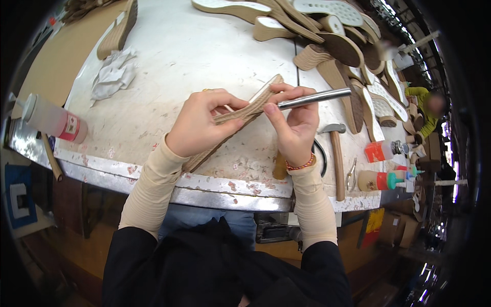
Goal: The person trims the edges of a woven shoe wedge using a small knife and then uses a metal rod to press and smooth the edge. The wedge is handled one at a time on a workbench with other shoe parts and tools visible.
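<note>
A tan, rope-textured wedge shoe sole [258, 104] is held slantwise over the near part of the white worktable [179, 61]. My left hand [200, 123] is closed round its middle, thumb on the near side and fingers on the far side. My right hand [296, 128] grips a silver, rod-shaped metal tool [327, 97] that points to the right. The tool's other end lies under my right fingers at the sole's edge, so its tip is hidden. Right fingertips also touch the sole near its far end.
Many wedge soles [345, 48] are heaped at the far right. A hammer [336, 158], small pliers [351, 175] and plastic bottles [376, 180] lie right of my right hand. Leftward are a crumpled white cloth [113, 77], a single sole [117, 31] and a bottle [56, 120]. Another person [427, 110] works far right.
</note>
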{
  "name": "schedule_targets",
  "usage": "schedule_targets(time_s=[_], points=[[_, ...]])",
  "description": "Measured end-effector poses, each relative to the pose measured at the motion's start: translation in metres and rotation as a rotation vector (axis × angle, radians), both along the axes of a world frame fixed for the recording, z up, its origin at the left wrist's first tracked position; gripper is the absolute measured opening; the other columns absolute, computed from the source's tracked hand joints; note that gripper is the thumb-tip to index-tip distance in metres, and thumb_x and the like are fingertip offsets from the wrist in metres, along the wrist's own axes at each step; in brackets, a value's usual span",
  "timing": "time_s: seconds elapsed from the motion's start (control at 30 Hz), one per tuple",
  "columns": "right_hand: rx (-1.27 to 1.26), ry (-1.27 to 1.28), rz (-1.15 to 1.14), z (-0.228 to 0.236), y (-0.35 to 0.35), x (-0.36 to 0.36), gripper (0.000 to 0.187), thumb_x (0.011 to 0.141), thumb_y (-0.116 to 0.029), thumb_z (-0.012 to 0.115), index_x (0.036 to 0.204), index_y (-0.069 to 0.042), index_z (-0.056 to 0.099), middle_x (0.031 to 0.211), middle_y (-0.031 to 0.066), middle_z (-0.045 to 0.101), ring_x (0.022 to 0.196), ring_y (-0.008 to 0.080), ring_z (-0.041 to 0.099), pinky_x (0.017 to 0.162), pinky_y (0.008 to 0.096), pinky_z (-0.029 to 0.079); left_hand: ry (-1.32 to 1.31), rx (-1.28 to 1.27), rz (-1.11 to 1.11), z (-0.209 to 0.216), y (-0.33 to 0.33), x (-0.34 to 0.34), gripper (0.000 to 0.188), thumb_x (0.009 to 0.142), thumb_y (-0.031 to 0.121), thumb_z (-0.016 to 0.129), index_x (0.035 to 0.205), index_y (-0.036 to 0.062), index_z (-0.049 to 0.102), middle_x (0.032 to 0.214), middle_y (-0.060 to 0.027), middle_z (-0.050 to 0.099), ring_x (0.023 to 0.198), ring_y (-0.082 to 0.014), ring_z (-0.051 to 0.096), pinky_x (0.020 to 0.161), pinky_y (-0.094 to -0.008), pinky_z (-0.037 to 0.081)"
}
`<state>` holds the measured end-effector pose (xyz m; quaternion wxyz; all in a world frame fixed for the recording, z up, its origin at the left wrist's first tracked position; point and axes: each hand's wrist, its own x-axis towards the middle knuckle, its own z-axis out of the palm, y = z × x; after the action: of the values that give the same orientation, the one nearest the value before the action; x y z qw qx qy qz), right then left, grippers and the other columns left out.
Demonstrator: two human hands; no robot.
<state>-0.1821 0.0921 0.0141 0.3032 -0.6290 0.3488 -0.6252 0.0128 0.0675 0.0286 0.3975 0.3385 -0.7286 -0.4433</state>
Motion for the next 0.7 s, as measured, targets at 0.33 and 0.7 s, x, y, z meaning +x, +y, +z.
schedule_targets(time_s=[0.33,0.7], points=[[-0.024,0.047,-0.019,-0.007,-0.003,0.001,0.039,0.081,0.005,0.069,0.110,-0.001,0.044,0.099,0.0123,0.061,0.099,0.0160,0.056,0.094,0.0323,0.042,-0.040,0.013,-0.005,-0.002,0.000,0.002,0.023,0.080,0.004,0.067,0.103,0.0004,0.071,0.087,-0.0059,0.067,0.078,-0.0111,0.062,0.073,-0.0241,0.047],[-0.031,0.024,-0.017,-0.011,-0.006,0.003,0.037,0.082,0.004,0.069,0.106,-0.004,0.043,0.091,0.0105,0.063,0.108,0.0216,0.053,0.100,0.0374,0.037,-0.036,-0.023,0.019,-0.004,-0.001,0.000,0.023,0.079,0.004,0.067,0.101,-0.0010,0.071,0.085,-0.0073,0.067,0.077,-0.0112,0.063,0.073,-0.0241,0.049]])
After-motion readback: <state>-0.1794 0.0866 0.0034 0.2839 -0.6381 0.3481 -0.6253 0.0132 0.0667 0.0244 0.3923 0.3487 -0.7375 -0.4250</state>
